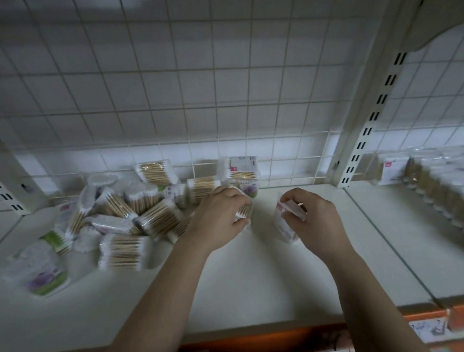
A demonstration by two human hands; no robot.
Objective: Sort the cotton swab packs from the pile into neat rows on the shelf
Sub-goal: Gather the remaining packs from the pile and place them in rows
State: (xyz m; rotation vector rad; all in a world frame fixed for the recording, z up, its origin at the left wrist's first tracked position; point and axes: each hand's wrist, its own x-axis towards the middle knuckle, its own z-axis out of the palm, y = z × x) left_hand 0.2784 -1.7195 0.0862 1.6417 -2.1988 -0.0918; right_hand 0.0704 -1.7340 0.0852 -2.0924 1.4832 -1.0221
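Two arms [161, 298] are stretched over the white shelf [256, 281].
A swab pack [244, 211] is gripped by the curled left hand [222, 216]; another pack [285, 224] is pinched by the right hand [315, 220]. The pile [115, 215] is seen at 9 o'clock, neat rows [444, 190] at 3.

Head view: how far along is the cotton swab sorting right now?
Done: the neighbouring bay on the right already holds neat rows of packs. In hand: the left hand grips one pack at the pile's edge, and the right hand holds another pack near the middle of the shelf. Left: the pile, a jumble of many packs on the left side; no clear row shows on this bay yet.
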